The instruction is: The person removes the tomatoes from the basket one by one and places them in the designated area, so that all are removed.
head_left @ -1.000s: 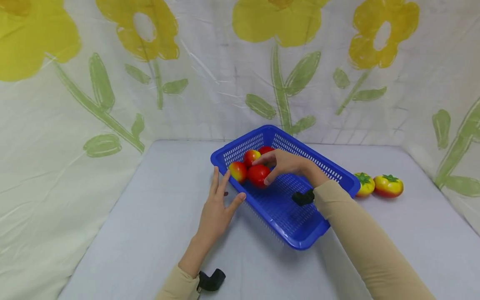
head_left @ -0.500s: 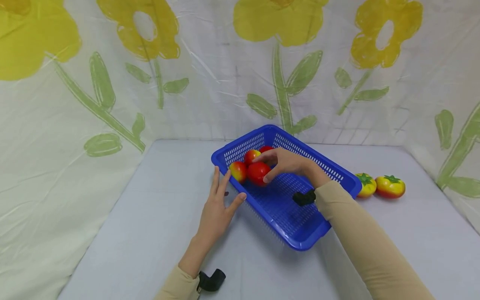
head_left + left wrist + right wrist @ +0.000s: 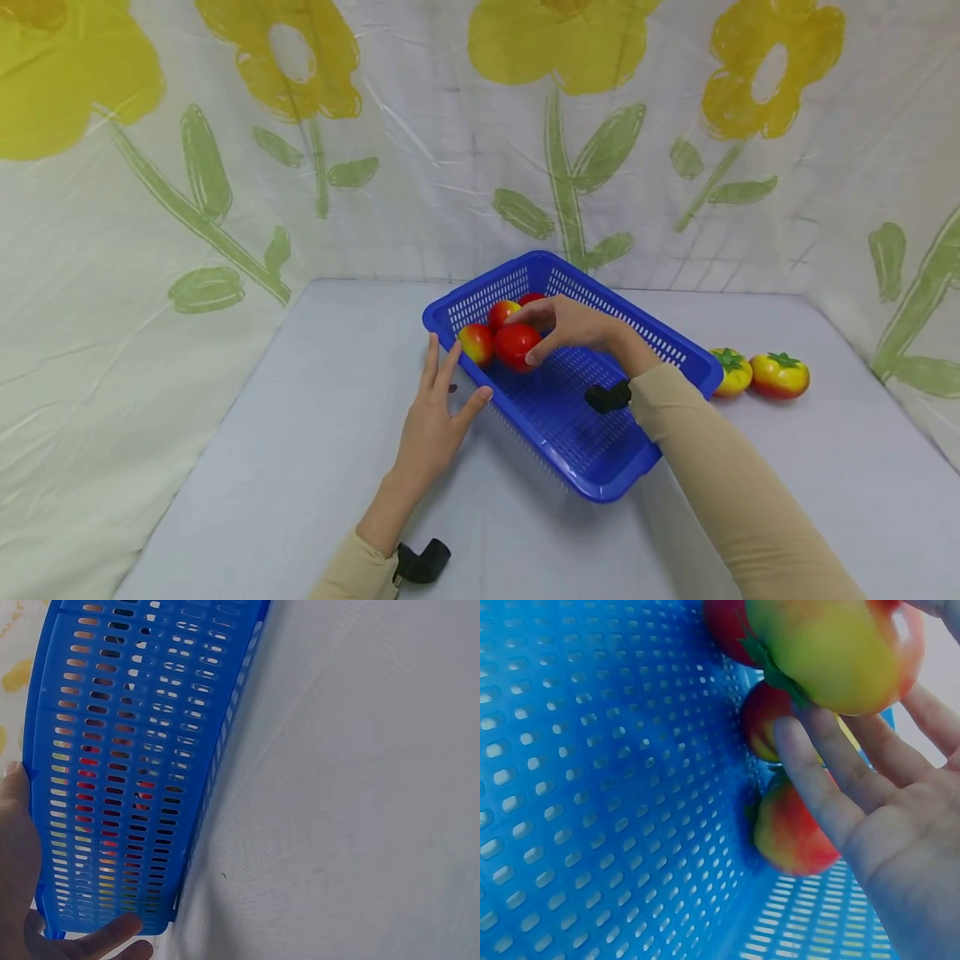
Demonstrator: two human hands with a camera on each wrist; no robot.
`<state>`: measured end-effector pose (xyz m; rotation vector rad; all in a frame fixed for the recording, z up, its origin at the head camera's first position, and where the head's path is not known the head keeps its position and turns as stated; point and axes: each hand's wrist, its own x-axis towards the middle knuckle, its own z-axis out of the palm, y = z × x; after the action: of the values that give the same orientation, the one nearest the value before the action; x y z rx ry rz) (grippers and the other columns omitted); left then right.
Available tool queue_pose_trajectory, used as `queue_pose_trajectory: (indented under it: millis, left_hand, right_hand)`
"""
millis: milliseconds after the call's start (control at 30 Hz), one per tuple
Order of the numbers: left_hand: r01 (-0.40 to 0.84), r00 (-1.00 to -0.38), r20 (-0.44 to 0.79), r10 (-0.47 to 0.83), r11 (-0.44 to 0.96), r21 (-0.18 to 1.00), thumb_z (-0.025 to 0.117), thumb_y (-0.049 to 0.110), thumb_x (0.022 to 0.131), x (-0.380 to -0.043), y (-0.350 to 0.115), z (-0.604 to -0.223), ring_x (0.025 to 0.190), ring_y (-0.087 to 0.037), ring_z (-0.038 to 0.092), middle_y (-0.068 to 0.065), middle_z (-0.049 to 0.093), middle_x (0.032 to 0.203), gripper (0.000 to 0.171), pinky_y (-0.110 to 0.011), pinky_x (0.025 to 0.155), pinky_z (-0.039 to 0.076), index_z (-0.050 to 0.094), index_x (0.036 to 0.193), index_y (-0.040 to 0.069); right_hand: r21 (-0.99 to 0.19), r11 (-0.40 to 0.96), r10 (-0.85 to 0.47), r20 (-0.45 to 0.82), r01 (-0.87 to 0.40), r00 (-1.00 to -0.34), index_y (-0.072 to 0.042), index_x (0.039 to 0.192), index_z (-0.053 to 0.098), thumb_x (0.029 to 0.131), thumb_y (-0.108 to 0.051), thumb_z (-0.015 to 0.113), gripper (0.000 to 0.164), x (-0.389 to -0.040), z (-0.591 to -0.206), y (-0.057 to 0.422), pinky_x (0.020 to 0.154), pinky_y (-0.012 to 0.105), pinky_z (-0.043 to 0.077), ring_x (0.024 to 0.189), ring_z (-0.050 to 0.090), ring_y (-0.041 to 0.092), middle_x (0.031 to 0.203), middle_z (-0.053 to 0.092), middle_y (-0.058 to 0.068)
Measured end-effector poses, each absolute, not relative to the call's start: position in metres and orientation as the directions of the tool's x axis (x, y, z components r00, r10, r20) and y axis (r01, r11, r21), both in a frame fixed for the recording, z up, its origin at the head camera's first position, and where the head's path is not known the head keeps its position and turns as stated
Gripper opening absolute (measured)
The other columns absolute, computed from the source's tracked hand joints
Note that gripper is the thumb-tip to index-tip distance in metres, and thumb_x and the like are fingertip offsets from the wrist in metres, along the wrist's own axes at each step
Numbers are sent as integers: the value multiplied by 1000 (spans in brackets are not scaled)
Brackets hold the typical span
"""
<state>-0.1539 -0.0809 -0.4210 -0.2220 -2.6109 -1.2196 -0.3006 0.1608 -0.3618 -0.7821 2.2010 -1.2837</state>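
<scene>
A blue perforated plastic basket (image 3: 551, 454) stands at a slant on the table. Inside its far left end, my right hand (image 3: 573, 323) holds a glossy red tomato (image 3: 516, 347), thumb on the near side and fingers on the far side. The right wrist view shows that tomato (image 3: 832, 652) with a yellow-green face and green leaves. Beside it in the basket lie a red-yellow tomato (image 3: 476, 343), another (image 3: 503, 313) and a red one (image 3: 532, 297), partly hidden by the hand. My left hand (image 3: 431, 429), fingers spread and straight, rests at the basket's left long side, thumb against the rim.
Two yellow-red tomatoes with green tops lie outside, right of the basket: one (image 3: 731, 372) partly behind its corner, the other (image 3: 780, 375) farther right. A white cloth with painted flowers (image 3: 558, 167) hangs behind the table. Pale covering lies on the tabletop (image 3: 322, 467).
The held tomato has shifted very slightly toward the far left within the basket. Both hands and the basket otherwise stay nearly still.
</scene>
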Motion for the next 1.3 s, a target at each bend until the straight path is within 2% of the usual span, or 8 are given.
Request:
queue_pose_trajectory:
  millis: [500, 933, 1300]
  left_hand:
    - [247, -956, 290, 36, 631, 735, 54, 63, 92, -153, -81, -421, 113, -26, 59, 7, -1, 164, 80, -33, 74, 55, 25, 158, 27]
    - [270, -949, 313, 43, 623, 734, 55, 61, 93, -154, -81, -422, 111, -28, 60, 5, 0, 164, 79, -32, 70, 54, 26, 158, 25]
    - [281, -945, 323, 44, 612, 739, 55, 59, 94, -154, -81, -423, 111, -29, 60, 2, 1, 164, 78, -35, 72, 54, 26, 158, 25]
  right_hand:
    - [-915, 345, -686, -95, -207, -721, -8, 130, 63, 71, -8, 88, 65, -301, -360, 160, 93, 40, 48, 116, 56, 29, 129, 59, 8]
    - [-892, 386, -635, -72, -235, -769, -10, 127, 63, 72, -14, 88, 61, -302, -341, 169, 89, 42, 50, 112, 57, 29, 125, 61, 8]
    - [-872, 392, -612, -10, -292, -791, -6, 131, 60, 76, -10, 85, 61, -299, -319, 188, 91, 41, 50, 119, 54, 31, 129, 58, 11]
